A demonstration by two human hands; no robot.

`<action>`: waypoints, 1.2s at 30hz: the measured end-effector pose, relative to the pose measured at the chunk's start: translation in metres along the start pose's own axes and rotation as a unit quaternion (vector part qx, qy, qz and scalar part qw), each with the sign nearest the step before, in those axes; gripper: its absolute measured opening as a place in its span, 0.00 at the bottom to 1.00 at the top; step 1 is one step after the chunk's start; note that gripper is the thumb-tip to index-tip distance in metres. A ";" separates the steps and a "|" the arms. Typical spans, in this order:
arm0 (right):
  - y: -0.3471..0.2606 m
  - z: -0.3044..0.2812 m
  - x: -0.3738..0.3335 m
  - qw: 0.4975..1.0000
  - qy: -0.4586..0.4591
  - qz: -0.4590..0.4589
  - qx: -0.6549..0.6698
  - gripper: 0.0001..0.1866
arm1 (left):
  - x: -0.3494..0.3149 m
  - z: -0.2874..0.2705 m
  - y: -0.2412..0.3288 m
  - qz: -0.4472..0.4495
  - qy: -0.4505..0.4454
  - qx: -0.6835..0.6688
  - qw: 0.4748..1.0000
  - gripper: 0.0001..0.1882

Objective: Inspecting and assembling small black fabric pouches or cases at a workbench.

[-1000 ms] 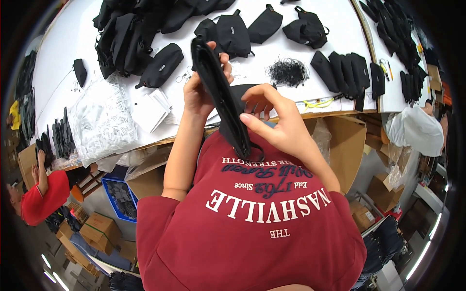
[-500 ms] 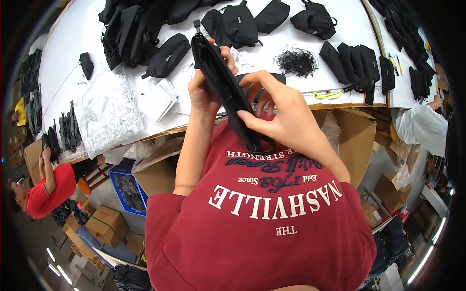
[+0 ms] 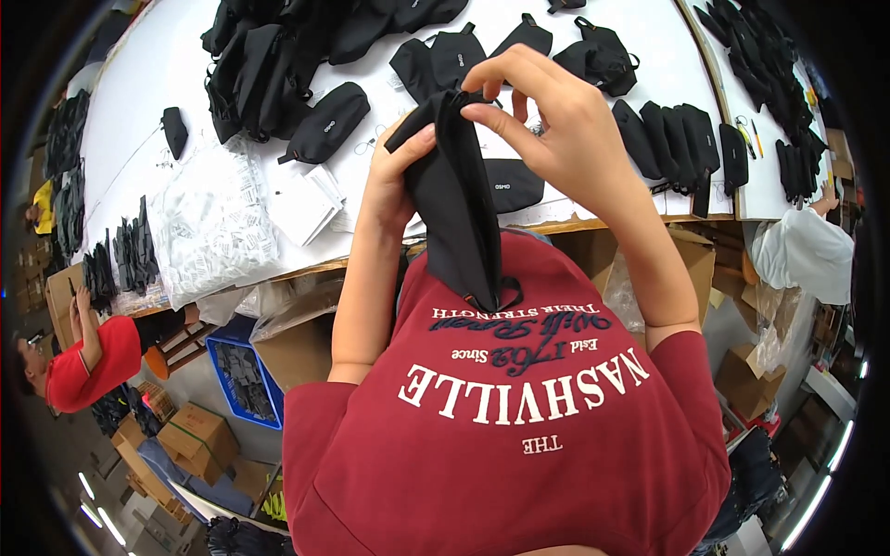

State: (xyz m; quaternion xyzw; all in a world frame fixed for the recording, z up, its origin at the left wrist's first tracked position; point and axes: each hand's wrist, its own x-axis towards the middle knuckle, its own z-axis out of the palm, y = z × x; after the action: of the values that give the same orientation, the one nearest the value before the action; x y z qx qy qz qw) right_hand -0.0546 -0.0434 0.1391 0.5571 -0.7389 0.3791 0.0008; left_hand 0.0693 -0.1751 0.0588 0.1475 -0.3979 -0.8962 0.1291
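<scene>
A black fabric zip pouch (image 3: 461,218) hangs in front of my chest, long and slanting, with a small loop at its lower end. My left hand (image 3: 397,176) is closed around its upper left side, thumb on top. Above the pouch's far end my right hand (image 3: 565,130) is closed in a pinch at the edge, thumb against forefinger; the zip pull itself is hidden there. Behind the held pouch, another black pouch (image 3: 521,185) lies flat at the table's near edge.
On the white table (image 3: 120,176) lie a heap of black pouches (image 3: 269,74), a bag of white labels (image 3: 213,218), white slips (image 3: 311,206) and a row of pouches (image 3: 681,134). A blue crate (image 3: 243,371) stands below left. One co-worker in red (image 3: 97,361) is at left, another in white (image 3: 802,250) at right.
My right hand has moved from the pouch's near part up to its far end. The pouch has turned, showing more of its side. The tangle of black cords is now hidden behind my right hand.
</scene>
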 end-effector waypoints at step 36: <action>0.012 0.022 -0.080 0.866 -0.033 0.302 0.397 0.20 | 0.001 -0.010 0.013 0.045 0.097 -0.090 0.990 0.21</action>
State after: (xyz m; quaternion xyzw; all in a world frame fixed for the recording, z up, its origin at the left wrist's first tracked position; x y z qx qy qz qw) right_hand -0.0252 0.0108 0.0827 0.2725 -0.6575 0.6036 -0.3594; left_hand 0.0737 -0.1907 0.0623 0.2036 -0.3071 -0.9032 0.2200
